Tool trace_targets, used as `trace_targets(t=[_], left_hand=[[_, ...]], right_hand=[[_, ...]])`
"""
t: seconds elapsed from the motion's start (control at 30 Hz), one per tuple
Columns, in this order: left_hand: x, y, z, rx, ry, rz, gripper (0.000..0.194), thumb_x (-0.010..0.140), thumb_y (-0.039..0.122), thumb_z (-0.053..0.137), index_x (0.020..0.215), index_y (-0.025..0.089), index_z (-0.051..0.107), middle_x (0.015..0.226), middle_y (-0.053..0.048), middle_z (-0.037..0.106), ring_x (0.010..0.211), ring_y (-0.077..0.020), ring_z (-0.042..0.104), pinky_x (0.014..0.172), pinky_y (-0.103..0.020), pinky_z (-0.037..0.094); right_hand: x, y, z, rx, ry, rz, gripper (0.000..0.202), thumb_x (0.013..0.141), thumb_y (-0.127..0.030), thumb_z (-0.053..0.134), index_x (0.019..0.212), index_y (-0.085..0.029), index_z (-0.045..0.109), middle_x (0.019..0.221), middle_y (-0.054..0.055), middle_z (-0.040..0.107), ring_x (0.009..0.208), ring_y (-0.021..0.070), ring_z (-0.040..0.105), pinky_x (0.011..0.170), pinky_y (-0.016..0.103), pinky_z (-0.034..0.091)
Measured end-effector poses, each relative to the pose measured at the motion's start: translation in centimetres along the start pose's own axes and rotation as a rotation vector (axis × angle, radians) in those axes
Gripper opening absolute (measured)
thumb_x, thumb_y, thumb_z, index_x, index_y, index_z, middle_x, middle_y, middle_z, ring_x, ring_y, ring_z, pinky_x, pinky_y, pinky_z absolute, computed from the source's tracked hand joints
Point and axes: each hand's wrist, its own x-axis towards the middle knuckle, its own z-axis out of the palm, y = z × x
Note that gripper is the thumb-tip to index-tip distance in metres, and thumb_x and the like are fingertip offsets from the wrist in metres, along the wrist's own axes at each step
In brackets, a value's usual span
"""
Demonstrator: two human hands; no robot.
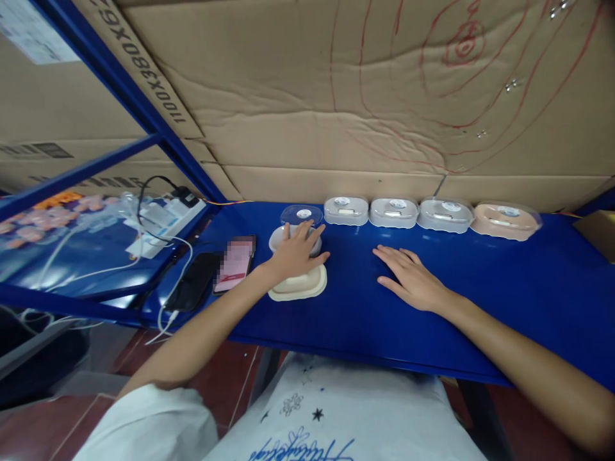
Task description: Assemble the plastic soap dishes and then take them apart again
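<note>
My left hand [298, 250] lies with fingers spread over a whitish oval container part [276, 239], partly hiding it. Under my left wrist and nearer to me is a cream oval tray-like piece [300, 287]. Just beyond my fingertips sits a clear plastic lid [302, 215] with a round label. My right hand [408, 275] rests on the blue table [355, 320], fingers stretched out and holding nothing. Behind it stand a white box [346, 211], a second pale box [393, 213], a grey box [445, 215] and a peach box [505, 221], all with clear lids.
To the left lie a phone with a lit screen [235, 262] and a black phone [195, 280] beside a white cable [180, 272]. A power strip [166, 224] stands on the shelf beyond the blue metal frame [86, 168]. Cardboard [288, 96] walls off the table's back.
</note>
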Motion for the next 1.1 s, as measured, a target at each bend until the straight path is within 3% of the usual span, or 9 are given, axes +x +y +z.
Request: trace_targets(t=[0.23,0.37,0.5,0.6,0.7,0.77,0.9,1.0,1.1], left_hand=[[2.2,-2.5,-0.9,-0.009,-0.029,0.119,0.073,0.111,0.055,0.058,0.172,0.02,0.04,0.18,-0.023,0.034,0.168,-0.0404,0.032,0.133,-0.073,0.018],[2.2,-2.5,-2.4,0.025,0.089,0.161,0.058,0.112,0.047,0.057,0.163,0.018,0.055,0.179,-0.022,0.036,0.167,-0.0398,0.036,0.136,-0.069,0.013],[-0.2,0.4,-3.5,0.038,0.262,0.15,0.049,0.118,0.042,0.041,0.153,0.017,0.065,0.164,-0.022,0.057,0.154,-0.0367,0.055,0.135,-0.062,0.025],[-3.2,3.0,-3.0,0.042,0.303,0.099,0.062,0.115,0.055,0.05,0.166,0.02,0.053,0.173,-0.024,0.046,0.163,-0.0416,0.042,0.134,-0.068,0.023],[-6.0,3.3,-1.9,0.061,0.241,0.095,0.067,0.114,0.055,0.053,0.171,0.02,0.045,0.18,-0.026,0.034,0.167,-0.0468,0.032,0.131,-0.077,0.017],[-7.6,1.9,-1.6,0.059,0.237,0.08,0.064,0.114,0.05,0.053,0.171,0.022,0.046,0.18,-0.023,0.034,0.166,-0.0445,0.036,0.133,-0.077,0.012],[-10.8,-3.2,-2.0,0.089,0.368,-0.291,0.061,0.114,0.048,0.046,0.165,0.017,0.055,0.181,-0.024,0.032,0.168,-0.0463,0.031,0.132,-0.077,0.013],[-13.1,-6.4,-1.8,0.118,0.277,-0.499,0.058,0.113,0.049,0.042,0.153,0.016,0.068,0.181,-0.026,0.031,0.168,-0.0491,0.026,0.128,-0.083,0.015],[-14.2,-7.9,-1.4,0.127,0.17,-0.532,0.056,0.112,0.048,0.041,0.146,0.019,0.074,0.177,-0.025,0.039,0.166,-0.0502,0.031,0.124,-0.088,0.015]], right_hand=[[0.0,0.1,0.1,-0.019,0.005,-0.007,0.066,0.115,-0.061,0.039,0.17,-0.026,0.044,0.172,0.018,0.051,0.162,0.037,0.047,0.131,0.069,0.037],[-0.1,0.2,0.2,-0.048,-0.012,-0.009,0.066,0.116,-0.06,0.037,0.169,-0.022,0.046,0.173,0.018,0.05,0.163,0.0362,0.045,0.132,0.067,0.036],[-0.1,0.3,0.2,-0.068,-0.026,-0.006,0.065,0.117,-0.059,0.037,0.169,-0.021,0.046,0.174,0.017,0.05,0.163,0.0352,0.045,0.133,0.066,0.036],[-0.2,0.4,0.2,-0.078,-0.025,-0.008,0.064,0.117,-0.059,0.037,0.168,-0.021,0.046,0.174,0.017,0.049,0.163,0.0355,0.045,0.133,0.066,0.036],[-0.3,0.5,0.3,-0.076,-0.017,-0.016,0.062,0.117,-0.057,0.039,0.169,-0.025,0.046,0.174,0.015,0.049,0.163,0.0347,0.045,0.132,0.067,0.037],[-0.3,0.5,0.4,-0.07,-0.006,-0.017,0.06,0.117,-0.056,0.041,0.169,-0.027,0.047,0.174,0.014,0.05,0.163,0.0348,0.046,0.131,0.068,0.039],[-0.3,0.5,0.5,-0.066,0.007,-0.015,0.058,0.116,-0.055,0.044,0.167,-0.028,0.05,0.173,0.014,0.051,0.162,0.036,0.048,0.13,0.069,0.04],[-0.3,0.7,0.6,-0.074,0.005,-0.017,0.057,0.116,-0.055,0.043,0.166,-0.027,0.051,0.173,0.014,0.051,0.162,0.0355,0.047,0.131,0.069,0.039],[-0.5,0.8,0.8,-0.074,0.009,-0.027,0.056,0.116,-0.054,0.044,0.166,-0.028,0.051,0.173,0.014,0.052,0.162,0.0351,0.047,0.13,0.069,0.04]])
